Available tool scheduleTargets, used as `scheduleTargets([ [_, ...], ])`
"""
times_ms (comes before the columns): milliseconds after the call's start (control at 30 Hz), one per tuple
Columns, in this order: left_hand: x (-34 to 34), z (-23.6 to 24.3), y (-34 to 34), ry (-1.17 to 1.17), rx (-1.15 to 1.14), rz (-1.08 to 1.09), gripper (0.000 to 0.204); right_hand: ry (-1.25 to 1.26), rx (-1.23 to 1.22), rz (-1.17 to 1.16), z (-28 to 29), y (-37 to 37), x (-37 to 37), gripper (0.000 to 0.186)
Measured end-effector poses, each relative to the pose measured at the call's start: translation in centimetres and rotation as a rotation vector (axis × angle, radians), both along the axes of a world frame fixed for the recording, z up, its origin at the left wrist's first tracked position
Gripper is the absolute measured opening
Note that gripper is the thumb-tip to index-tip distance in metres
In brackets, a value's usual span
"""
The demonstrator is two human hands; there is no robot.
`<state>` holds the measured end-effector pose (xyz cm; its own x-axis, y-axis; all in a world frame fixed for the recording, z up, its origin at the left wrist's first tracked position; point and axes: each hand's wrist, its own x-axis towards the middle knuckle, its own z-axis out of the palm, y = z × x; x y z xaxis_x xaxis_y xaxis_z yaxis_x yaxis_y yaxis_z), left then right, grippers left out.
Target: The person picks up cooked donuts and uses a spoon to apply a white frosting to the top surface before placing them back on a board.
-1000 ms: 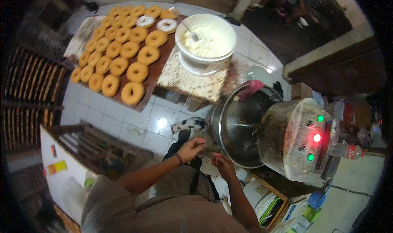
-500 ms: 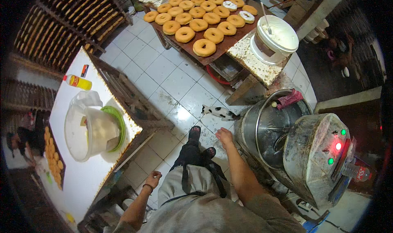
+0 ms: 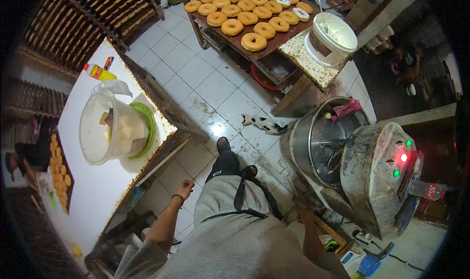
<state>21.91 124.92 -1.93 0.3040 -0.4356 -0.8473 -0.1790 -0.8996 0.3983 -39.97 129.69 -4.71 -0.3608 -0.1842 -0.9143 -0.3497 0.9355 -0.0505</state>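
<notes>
A white bench stands left of the left grip, a mixer above-right of the right grip; whether either is apart or together is unclear

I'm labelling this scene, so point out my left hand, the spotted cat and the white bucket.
Left hand (image 3: 184, 189): head view, middle of the hand.
Spotted cat (image 3: 262, 124): head view, on its body.
White bucket (image 3: 336, 56): head view, its outer wall.

Single head view: left fisheye of a side-by-side pair, facing steeply down over wearer's torso. Torso closest, low centre; left hand below mid-frame. White bench left, mixer right, speckled bench farther, up top. Edges bow toward rim.
</notes>
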Motion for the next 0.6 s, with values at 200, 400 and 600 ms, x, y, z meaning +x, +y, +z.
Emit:
scheduleTargets([
  [200, -2.4, -1.5, -3.1, 0.066, -0.078, -0.150, 0.022, -0.098, -0.221, -0.418, 0.3, 5.8, 0.3, 0.036],
  [400, -2.1, -2.1, -7.4, 0.063, -0.293, -0.339, 0.023, -0.188, -0.287, -0.299, -6.7, 4.8, -0.8, 0.042],
  [600, -4.0, 4.8, -15.4, 0.093, -0.432, -0.243, 0.025, -0.467, -0.628, -0.284, -11.4, -5.1, -1.5, 0.030],
])
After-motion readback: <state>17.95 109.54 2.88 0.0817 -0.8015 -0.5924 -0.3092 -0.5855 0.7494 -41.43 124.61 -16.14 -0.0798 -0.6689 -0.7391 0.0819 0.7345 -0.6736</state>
